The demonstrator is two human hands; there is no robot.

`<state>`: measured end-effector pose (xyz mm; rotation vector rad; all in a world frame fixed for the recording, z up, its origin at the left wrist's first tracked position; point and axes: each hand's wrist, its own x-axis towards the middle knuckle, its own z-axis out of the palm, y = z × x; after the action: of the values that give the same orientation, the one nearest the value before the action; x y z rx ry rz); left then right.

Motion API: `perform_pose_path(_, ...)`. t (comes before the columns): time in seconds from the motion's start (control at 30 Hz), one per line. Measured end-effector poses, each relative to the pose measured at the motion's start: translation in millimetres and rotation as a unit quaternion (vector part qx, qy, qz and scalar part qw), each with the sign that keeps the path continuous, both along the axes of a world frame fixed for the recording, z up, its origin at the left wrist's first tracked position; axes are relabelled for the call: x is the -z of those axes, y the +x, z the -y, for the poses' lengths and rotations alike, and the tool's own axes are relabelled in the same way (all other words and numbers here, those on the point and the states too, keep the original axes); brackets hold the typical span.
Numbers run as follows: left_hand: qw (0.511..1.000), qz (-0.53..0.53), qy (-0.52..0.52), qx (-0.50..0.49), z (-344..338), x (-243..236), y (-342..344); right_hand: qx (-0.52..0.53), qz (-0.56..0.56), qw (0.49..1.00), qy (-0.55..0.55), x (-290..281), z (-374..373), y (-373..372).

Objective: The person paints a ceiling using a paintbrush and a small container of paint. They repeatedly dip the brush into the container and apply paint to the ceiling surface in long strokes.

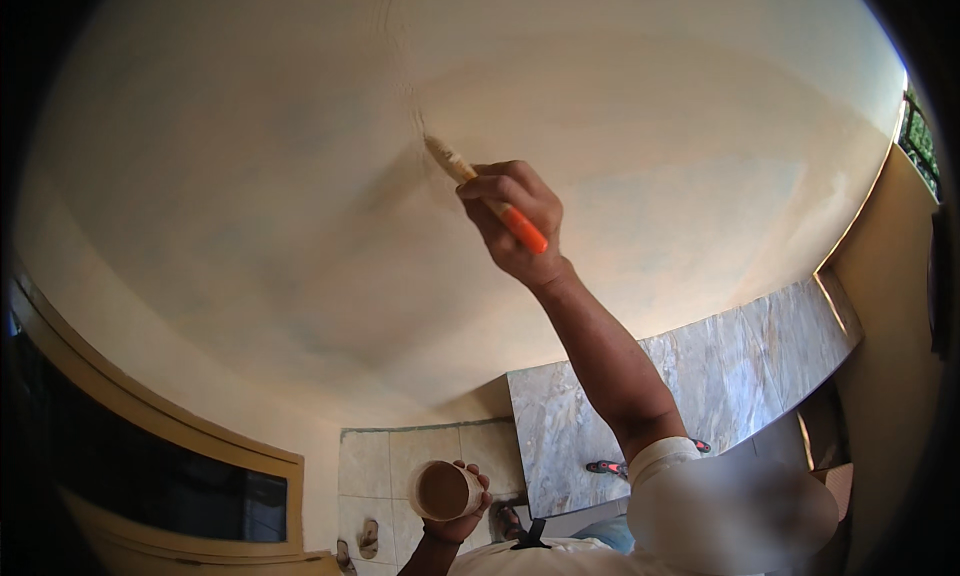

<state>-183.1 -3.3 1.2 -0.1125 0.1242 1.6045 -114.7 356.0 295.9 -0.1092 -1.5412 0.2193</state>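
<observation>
Fingers of the right hand are pinching a paintbrush around the middle of its shaft, thumb underneath and the other fingertips curled over the top, so the orange handle end is sticking out below the knuckles toward the wrist while the pale ferrule and bristles are pointing up and to the left. The bristle tip is touching the cream wall right at the lower end of a thin crack that is running down from the top of the wall. Around the tip the surface is looking slightly darker and streaked, which I am reading as freshly brushed coating; the stretch of crack above it is looking untouched, so the work along that line seems to be only at its beginning, with most of the crack's length left to go over.

Lower down, the left hand is wrapping its fingers round a small tan cup, holding it tipped so that its dark inside is facing the viewer; what is in it I cannot tell. The cup is being kept well apart from the brush, near the person's chest.

Beyond the raised forearm a grey marble slab is running along the foot of the wall, and pale floor tiles are showing below.
</observation>
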Motion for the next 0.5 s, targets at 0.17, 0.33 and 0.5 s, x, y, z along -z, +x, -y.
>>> perform_pose_path(0.17, 1.000, -0.001, 0.012, -0.019, 11, 5, -9, -0.001, -0.236, 0.957, -0.167, -29, -58, 76)
perform_pose_path(0.33, 0.998, 0.042, 0.013, -0.034, 24, 18, -19, -0.099, -0.274, 0.950, -0.114, -60, -33, 61)
perform_pose_path(0.5, 0.997, 0.033, 0.030, -0.055, 25, 22, -24, -0.247, -0.170, 0.931, -0.208, -77, -36, 7)
